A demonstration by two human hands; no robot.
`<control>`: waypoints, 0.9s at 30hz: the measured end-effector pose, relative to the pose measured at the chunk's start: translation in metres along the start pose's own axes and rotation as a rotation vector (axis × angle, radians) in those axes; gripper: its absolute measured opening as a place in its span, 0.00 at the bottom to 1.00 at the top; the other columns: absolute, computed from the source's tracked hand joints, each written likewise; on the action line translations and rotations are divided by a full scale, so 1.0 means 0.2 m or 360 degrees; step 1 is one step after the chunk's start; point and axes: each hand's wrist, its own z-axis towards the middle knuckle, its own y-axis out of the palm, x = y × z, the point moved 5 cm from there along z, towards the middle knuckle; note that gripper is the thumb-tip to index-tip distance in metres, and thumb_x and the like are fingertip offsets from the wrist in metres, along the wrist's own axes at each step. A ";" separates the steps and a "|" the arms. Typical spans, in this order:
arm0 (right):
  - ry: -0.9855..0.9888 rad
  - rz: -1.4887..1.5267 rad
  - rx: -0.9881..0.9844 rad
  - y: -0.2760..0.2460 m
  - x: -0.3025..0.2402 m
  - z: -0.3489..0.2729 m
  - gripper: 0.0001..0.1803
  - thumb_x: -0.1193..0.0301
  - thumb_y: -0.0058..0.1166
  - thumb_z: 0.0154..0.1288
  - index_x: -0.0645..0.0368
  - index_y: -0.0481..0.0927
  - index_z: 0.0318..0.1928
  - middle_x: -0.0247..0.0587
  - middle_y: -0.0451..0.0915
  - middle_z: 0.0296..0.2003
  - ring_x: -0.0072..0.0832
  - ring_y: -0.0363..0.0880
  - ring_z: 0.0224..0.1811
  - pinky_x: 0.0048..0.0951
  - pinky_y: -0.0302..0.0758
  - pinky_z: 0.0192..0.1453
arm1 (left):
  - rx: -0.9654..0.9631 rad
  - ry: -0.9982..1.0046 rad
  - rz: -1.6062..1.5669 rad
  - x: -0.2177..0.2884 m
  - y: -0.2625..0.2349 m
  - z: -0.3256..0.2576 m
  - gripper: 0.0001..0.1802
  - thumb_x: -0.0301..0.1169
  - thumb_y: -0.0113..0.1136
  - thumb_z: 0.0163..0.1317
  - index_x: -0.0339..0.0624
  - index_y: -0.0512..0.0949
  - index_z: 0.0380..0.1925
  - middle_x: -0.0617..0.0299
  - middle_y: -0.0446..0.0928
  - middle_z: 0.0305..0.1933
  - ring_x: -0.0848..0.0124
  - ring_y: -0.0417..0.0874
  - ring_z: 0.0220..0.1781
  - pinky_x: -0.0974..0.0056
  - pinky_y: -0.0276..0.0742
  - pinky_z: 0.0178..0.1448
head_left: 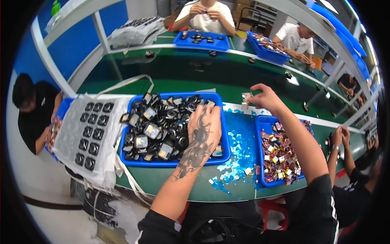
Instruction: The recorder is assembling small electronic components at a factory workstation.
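My left hand, its forearm tattooed, reaches into a blue tray heaped with black round-lensed housings, some with clear or pale square faces. Its fingertips dip among the housings and are hidden, so I cannot tell whether they grip one. Beside the belt's near edge, my right hand pinches a small square module with a pale face. To the right, under my right forearm, a second blue tray holds many small reddish circuit-board pieces with white and yellow parts.
Blue film scraps litter the table between the trays. On the left, black housings sit in rows on a white wrapped stack. Beyond runs a green conveyor belt with scattered parts. Co-workers sit across, left and right; metal frame posts rise around.
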 end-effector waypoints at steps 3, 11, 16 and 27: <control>0.0203 0.0140 0.0103 -0.01 0.24 0.27 0.28 0.74 0.71 0.52 0.59 0.71 0.52 0.36 0.79 0.31 0.19 0.75 0.25 0.23 0.76 0.31 | -0.0183 0.0005 0.0393 -0.03 0.14 -0.10 0.18 0.21 0.53 0.54 0.37 0.77 0.47 0.53 0.76 0.45 0.56 0.73 0.52 0.54 0.70 0.53; 0.0399 -0.0124 0.0070 -0.16 0.40 0.30 0.15 0.63 0.69 0.56 0.58 0.79 0.34 0.31 0.76 0.24 0.18 0.68 0.20 0.23 0.60 0.19 | -0.0461 -0.0029 0.0445 -0.01 0.16 -0.08 0.15 0.32 0.65 0.55 0.41 0.72 0.39 0.56 0.74 0.44 0.59 0.73 0.52 0.56 0.68 0.55; -0.0223 -0.0175 0.0239 -0.32 0.26 0.08 0.13 0.64 0.63 0.59 0.64 0.82 0.31 0.37 0.81 0.24 0.24 0.76 0.25 0.29 0.73 0.30 | -0.0199 -0.0283 -0.0376 0.03 0.01 0.00 0.09 0.28 0.62 0.62 0.41 0.71 0.36 0.53 0.81 0.34 0.55 0.83 0.31 0.57 0.79 0.35; -0.0485 -0.1121 -0.0331 -0.10 0.18 -0.49 0.10 0.67 0.66 0.54 0.59 0.80 0.31 0.43 0.83 0.28 0.38 0.83 0.33 0.38 0.77 0.40 | -0.0360 -0.1082 -0.2586 0.08 0.16 -0.09 0.10 0.19 0.60 0.62 0.37 0.71 0.41 0.53 0.81 0.39 0.62 0.86 0.40 0.66 0.84 0.44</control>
